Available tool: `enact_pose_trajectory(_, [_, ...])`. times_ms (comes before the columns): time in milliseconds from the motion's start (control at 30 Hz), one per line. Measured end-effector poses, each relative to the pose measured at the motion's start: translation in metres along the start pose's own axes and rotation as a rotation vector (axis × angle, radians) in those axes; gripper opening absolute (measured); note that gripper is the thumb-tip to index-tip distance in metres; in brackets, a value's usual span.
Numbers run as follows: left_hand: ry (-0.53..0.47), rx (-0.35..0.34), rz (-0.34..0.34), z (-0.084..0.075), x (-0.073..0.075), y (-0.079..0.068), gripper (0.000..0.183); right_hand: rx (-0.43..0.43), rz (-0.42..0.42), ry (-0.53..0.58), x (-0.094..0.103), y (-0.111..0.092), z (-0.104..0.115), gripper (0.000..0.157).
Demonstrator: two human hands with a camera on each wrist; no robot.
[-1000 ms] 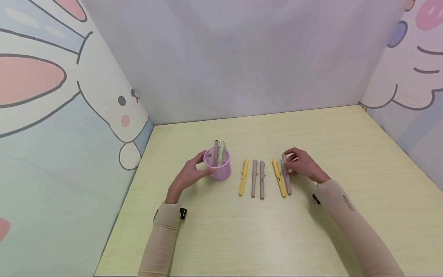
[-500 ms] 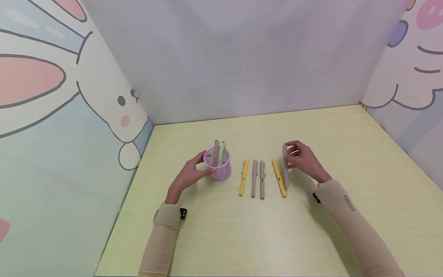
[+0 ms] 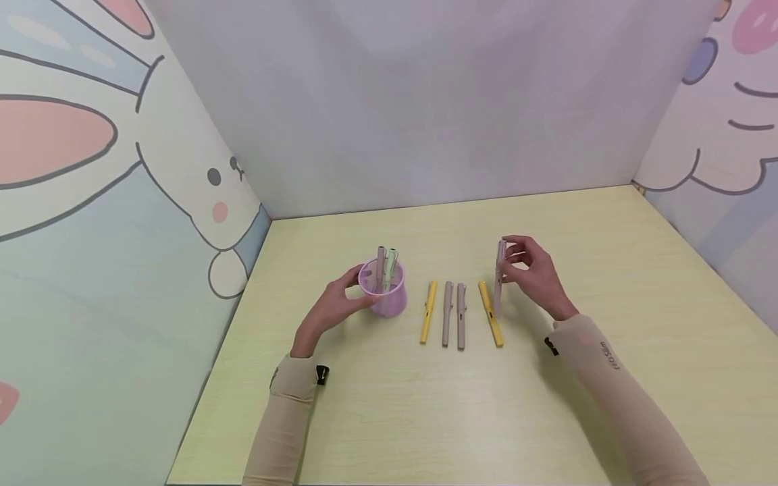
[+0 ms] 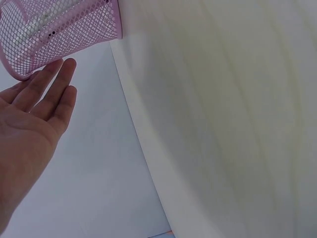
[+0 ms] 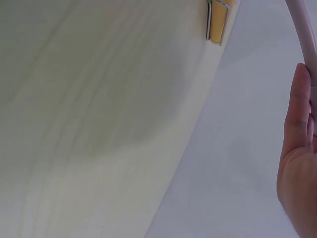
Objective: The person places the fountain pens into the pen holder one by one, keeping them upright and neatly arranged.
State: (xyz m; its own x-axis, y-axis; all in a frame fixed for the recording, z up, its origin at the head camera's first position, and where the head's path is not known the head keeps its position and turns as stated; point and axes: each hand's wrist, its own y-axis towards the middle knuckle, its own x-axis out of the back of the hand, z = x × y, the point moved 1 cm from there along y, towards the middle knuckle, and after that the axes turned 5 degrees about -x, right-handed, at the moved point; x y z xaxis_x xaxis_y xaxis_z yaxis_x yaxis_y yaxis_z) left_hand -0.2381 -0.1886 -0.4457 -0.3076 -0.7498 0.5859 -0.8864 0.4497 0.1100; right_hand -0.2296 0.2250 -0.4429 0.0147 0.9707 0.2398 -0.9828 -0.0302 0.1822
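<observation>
A pink mesh pen holder stands on the table, with a mauve pen and a pale green pen upright inside. My left hand holds it from the left, thumb at the near rim, fingers behind. In the left wrist view several fingertips touch the mesh wall. My right hand pinches another mauve pen near its top. That pen hangs almost upright above the table, beside a yellow pen. In the right wrist view, part of the held pen is cut off by the frame edge.
Between the hands lie another yellow pen and two mauve pens, a left one and a right one, roughly parallel. A grey wall rises behind the table; painted walls flank it.
My right hand has lifted the mauve pen off the table and tilted it more upright, moving slightly away from me. The left hand and the pen holder have stayed put.
</observation>
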Motion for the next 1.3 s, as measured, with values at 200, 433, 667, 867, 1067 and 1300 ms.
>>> enact_pose_trajectory(200, [-0.009,-0.006,0.001,0.000,0.000,0.000,0.080,0.033,-0.024,0.041,-0.006,0.000,0.006,0.052])
enact_pose_trajectory(433, [-0.008,-0.005,0.000,0.001,0.000,0.001,0.080,0.090,-0.040,0.071,-0.014,-0.006,0.032,0.050])
enact_pose_trajectory(667, [-0.010,-0.010,0.004,-0.001,0.001,0.001,0.080,0.126,-0.054,0.118,-0.022,-0.004,0.036,0.049])
enact_pose_trajectory(867, [-0.006,-0.008,0.007,-0.001,0.000,0.001,0.080,0.148,-0.045,0.147,-0.030,-0.001,0.039,0.049])
enact_pose_trajectory(1067, [-0.009,-0.004,0.008,-0.001,0.000,0.001,0.079,0.164,-0.040,0.177,-0.040,0.001,0.045,0.049])
enact_pose_trajectory(1300, [-0.006,0.001,0.003,0.000,0.000,0.001,0.079,0.177,-0.032,0.199,-0.052,0.005,0.048,0.048])
